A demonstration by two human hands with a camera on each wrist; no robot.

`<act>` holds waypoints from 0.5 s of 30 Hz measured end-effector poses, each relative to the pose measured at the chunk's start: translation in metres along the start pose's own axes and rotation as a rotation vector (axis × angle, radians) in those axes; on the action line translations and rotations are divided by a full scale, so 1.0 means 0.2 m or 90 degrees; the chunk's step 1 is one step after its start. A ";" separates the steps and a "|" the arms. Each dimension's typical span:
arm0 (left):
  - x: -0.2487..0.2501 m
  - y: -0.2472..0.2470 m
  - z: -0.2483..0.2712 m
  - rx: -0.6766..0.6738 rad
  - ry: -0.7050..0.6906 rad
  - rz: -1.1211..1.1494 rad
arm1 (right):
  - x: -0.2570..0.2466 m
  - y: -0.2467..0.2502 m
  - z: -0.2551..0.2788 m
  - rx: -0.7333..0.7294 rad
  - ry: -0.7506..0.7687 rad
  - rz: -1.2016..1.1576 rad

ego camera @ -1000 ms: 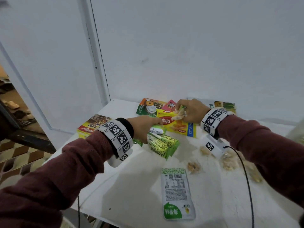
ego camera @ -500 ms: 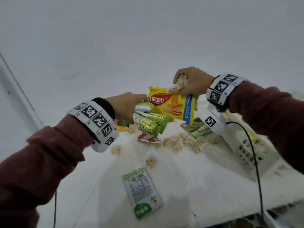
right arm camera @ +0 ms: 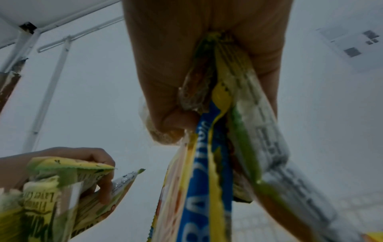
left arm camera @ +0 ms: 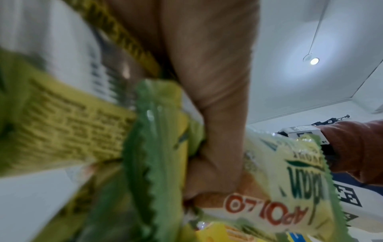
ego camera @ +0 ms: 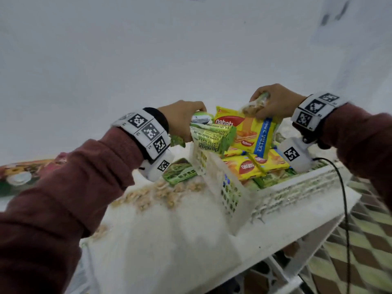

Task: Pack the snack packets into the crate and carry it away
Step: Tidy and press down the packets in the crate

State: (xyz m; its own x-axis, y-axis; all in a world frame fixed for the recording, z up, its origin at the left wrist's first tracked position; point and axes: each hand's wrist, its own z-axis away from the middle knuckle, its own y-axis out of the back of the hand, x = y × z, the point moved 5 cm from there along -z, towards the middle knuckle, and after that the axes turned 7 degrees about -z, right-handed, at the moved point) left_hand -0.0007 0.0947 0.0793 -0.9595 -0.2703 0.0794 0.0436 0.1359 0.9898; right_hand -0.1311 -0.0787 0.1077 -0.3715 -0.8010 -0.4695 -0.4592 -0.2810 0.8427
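The left hand [ego camera: 182,118] grips a bundle of green pandan cake packets [ego camera: 212,136] above the left end wall of the white slotted plastic crate [ego camera: 297,185]. The right hand [ego camera: 273,102] pinches the top edge of a large yellow Nabati wafer packet [ego camera: 252,132], together with a clear-wrapped snack [ego camera: 255,105], over the crate's middle. The crate sits at the right edge of the white table [ego camera: 169,240] and already contains yellow and green packets. A green packet [ego camera: 180,171] and loose crumbs [ego camera: 161,192] lie on the table beside the crate's left wall.

Head looks down; wrist views look upward.
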 end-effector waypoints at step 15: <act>0.54 -0.24 -0.58 -0.164 -0.029 -0.091 | 0.68 0.05 -0.15 -0.214 0.044 -0.010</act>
State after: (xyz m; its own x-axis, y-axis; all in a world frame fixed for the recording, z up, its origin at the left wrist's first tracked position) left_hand -0.0743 -0.0509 0.0535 -0.9722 -0.2255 -0.0631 -0.0297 -0.1484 0.9885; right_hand -0.1623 -0.2059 0.0603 -0.3058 -0.8260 -0.4734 -0.1680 -0.4426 0.8808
